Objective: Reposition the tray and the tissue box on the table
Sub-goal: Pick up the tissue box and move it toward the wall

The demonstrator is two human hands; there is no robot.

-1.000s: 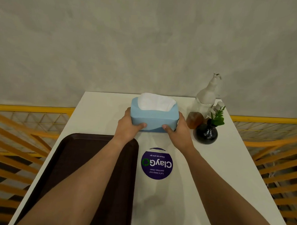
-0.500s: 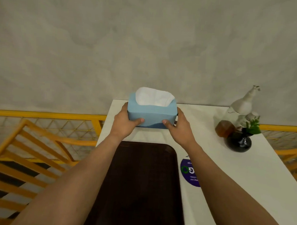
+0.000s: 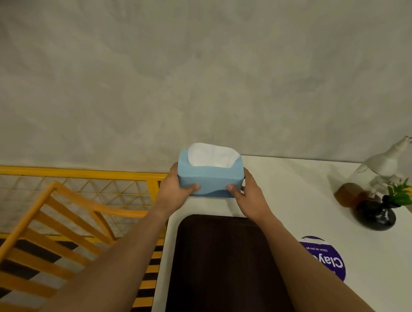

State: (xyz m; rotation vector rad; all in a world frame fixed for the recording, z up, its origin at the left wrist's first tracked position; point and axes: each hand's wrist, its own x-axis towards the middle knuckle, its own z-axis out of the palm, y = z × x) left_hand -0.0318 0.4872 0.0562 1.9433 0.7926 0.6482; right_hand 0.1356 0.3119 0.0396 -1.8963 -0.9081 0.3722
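Note:
A light blue tissue box (image 3: pixel 211 179) with white tissue showing on top is at the far left corner of the white table (image 3: pixel 297 202), close to the grey wall. My left hand (image 3: pixel 175 192) grips its left end and my right hand (image 3: pixel 250 200) grips its right end, thumbs on the near face. Whether the box rests on the table or hovers just above it I cannot tell. The dark brown tray (image 3: pixel 221 262) lies flat along the table's left side, just nearer than the box, partly under my forearms.
At the far right stand a white bottle-shaped figure (image 3: pixel 384 163), a brown glass (image 3: pixel 347 195) and a black round vase with a green sprig (image 3: pixel 374 216). A purple round sticker (image 3: pixel 325 260) lies right of the tray. Orange chair slats (image 3: pixel 43 231) and yellow railing (image 3: pixel 69 173) are off the left edge.
Both hands carried the tissue box from the table's far middle leftward to the far left corner, beyond the tray. The view has swung left with it.

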